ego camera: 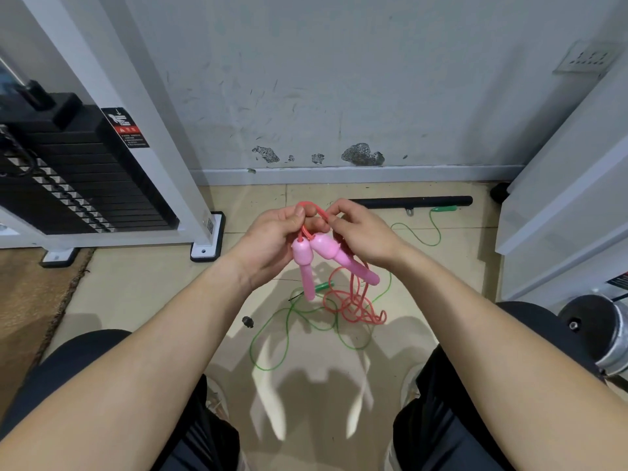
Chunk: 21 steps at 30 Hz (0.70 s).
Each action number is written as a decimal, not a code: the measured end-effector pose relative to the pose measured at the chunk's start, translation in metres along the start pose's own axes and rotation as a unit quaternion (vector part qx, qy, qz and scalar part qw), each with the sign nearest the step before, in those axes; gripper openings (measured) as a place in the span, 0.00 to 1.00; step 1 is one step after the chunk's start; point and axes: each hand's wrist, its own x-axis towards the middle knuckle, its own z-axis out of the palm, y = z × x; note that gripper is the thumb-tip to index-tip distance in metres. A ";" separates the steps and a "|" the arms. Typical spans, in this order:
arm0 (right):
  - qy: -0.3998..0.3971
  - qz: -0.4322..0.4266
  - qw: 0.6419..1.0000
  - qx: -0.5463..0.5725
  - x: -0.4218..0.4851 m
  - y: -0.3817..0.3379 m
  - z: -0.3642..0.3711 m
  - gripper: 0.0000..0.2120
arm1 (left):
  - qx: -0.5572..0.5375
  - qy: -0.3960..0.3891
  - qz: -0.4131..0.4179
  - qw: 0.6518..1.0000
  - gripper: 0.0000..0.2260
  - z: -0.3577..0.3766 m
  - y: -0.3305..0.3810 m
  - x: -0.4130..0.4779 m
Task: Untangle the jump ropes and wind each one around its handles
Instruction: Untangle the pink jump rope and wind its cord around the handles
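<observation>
Both hands are held up over the tiled floor (142,300), between the person's knees. The left hand (275,232) has its fingers curled round the thin red plastic jump rope cord (353,305) just above where it joins the two pink plastic handles (303,266). The handles hang side by side below that hand, their tips splayed apart. The right hand (363,236) pinches a loop of the same red cord between thumb and fingertips, close beside the left hand. The rest of the red cord drops in loose coils onto the floor.

A thin green jump rope (272,338) sprawls on the tiles under and around the red coils; one green handle (323,286) lies near the pink ones, the other (443,209) sits by a long black bar (411,201) along the scuffed grey wall (339,79).

Floor room is hemmed by a white machine frame (207,243) with a black weight stack (68,171) on the left, a white panel (560,215) on the right, and a brown mat edge (68,290).
</observation>
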 end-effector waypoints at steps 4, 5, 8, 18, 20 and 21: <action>0.041 -0.008 0.988 -0.147 -0.005 -0.003 0.005 0.10 | 0.033 0.097 0.018 0.995 0.11 -0.003 -0.004 0.004; 0.047 -0.013 0.982 -0.183 -0.006 -0.003 0.006 0.12 | 0.037 0.116 0.019 0.992 0.11 -0.003 -0.005 0.005; 0.061 -0.066 0.970 -0.225 -0.009 -0.008 0.007 0.14 | -0.005 0.172 0.017 0.985 0.11 -0.001 -0.003 0.007; -0.058 -0.047 0.950 -0.304 -0.013 -0.024 0.015 0.20 | -0.079 0.173 -0.005 0.982 0.10 -0.007 -0.002 0.013; -0.091 -0.030 0.932 -0.349 -0.013 -0.027 0.017 0.20 | -0.023 0.164 0.025 0.986 0.09 -0.006 -0.005 0.011; -0.101 -0.018 0.924 -0.368 -0.014 -0.029 0.018 0.20 | 0.025 0.167 0.045 0.985 0.08 -0.003 -0.007 0.010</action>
